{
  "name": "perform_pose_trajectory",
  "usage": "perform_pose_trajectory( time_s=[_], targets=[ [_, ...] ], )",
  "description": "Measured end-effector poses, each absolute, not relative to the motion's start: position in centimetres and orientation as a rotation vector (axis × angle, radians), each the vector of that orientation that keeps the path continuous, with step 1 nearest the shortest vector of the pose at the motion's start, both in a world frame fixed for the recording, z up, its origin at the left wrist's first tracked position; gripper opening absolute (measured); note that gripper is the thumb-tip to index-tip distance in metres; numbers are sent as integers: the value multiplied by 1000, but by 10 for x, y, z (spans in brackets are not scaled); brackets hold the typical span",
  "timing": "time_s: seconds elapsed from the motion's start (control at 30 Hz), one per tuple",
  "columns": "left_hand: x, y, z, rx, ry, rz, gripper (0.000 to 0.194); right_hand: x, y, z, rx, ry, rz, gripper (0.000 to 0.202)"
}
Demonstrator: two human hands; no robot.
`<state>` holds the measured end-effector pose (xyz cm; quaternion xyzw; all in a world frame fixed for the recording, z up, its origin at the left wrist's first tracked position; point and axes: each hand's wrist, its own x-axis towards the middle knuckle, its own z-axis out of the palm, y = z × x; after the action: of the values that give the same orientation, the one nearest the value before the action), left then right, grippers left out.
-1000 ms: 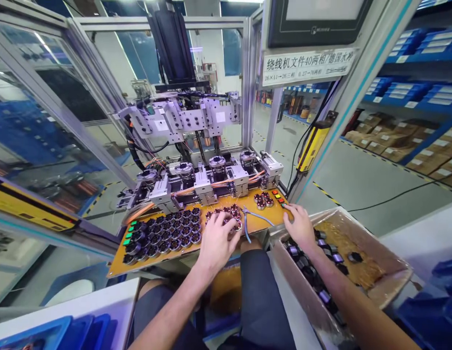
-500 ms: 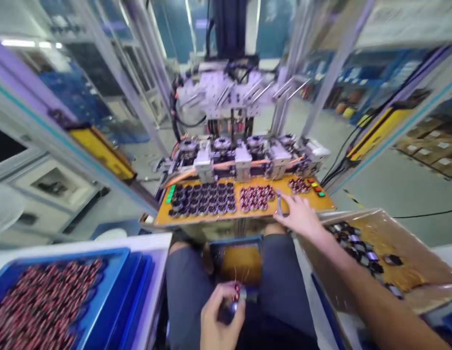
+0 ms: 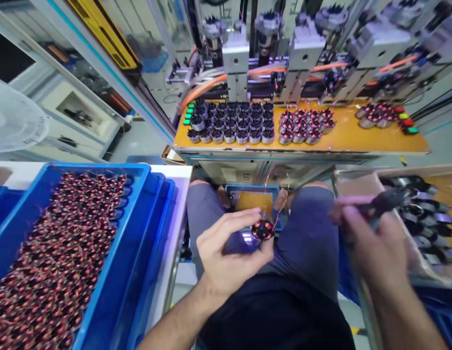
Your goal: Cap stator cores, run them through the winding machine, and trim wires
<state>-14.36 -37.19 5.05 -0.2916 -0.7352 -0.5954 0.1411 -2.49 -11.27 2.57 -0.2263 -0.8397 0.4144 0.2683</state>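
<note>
My left hand [image 3: 235,243] pinches a copper-wound motor stator [image 3: 263,229] between thumb and fingers, above my lap. Its wound face is turned up, and long loose wire ends [image 3: 279,209] loop above it. On the right, my right hand [image 3: 375,238] is closed around dark hand pliers [image 3: 388,201], blurred by motion; their tip points right, over the carton's edge. The two hands are well apart. On the orange machine table [image 3: 226,145] stand wound stators [image 3: 302,127] with red copper, beside rows of dark unwound stators [image 3: 229,124].
A blue tray [image 3: 138,170] full of wound stators sits on the white table at left, on stacked trays. At right, a carton [image 3: 357,182] lined with plastic holds dark stators [image 3: 426,228]. The winding machine [image 3: 236,58] rises behind the orange table, with a few stators [image 3: 375,115] near coloured buttons.
My right hand has left the orange table, bringing the pliers back toward me on the right. My left hand has risen with the stator. The view has tilted down and moved closer.
</note>
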Motion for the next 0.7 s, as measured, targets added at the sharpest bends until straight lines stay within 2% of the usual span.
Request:
perform_pose_trajectory(
  time_s=[0.07, 0.17, 0.3, 0.43, 0.5, 0.57, 0.63, 0.7],
  targets=[
    [-140, -363, 44, -871, -2125, -1682, 39, -16, -167, 31, -649, -2120, 1435, 23],
    [-135, -355, 35, -951, -2138, -1603, 43, -30, -209, 46, -625, -2011, 1676, 18],
    [-136, -351, 35, -1083, -2150, -1488, 39, -53, -208, 54, -652, -1868, 1791, 9],
    [-139, -348, 38, -1158, -2319, -1517, 32, -58, -196, 45, -553, -1915, 1801, 13],
    [-139, -347, 37, -1211, -2480, -1696, 28, -58, -192, 40, -507, -1929, 1835, 14],
    [-136, -345, 34, -1236, -2540, -2029, 29, -60, -190, 36, -495, -1842, 1936, 12],
    [-131, -343, 33, -1111, -2418, -2507, 29, -62, -189, 35, -512, -1696, 2072, 11],
    [-128, -341, 34, -765, -2130, -3055, 21, -65, -187, 38, -515, -1569, 2183, 13]
  ],
)
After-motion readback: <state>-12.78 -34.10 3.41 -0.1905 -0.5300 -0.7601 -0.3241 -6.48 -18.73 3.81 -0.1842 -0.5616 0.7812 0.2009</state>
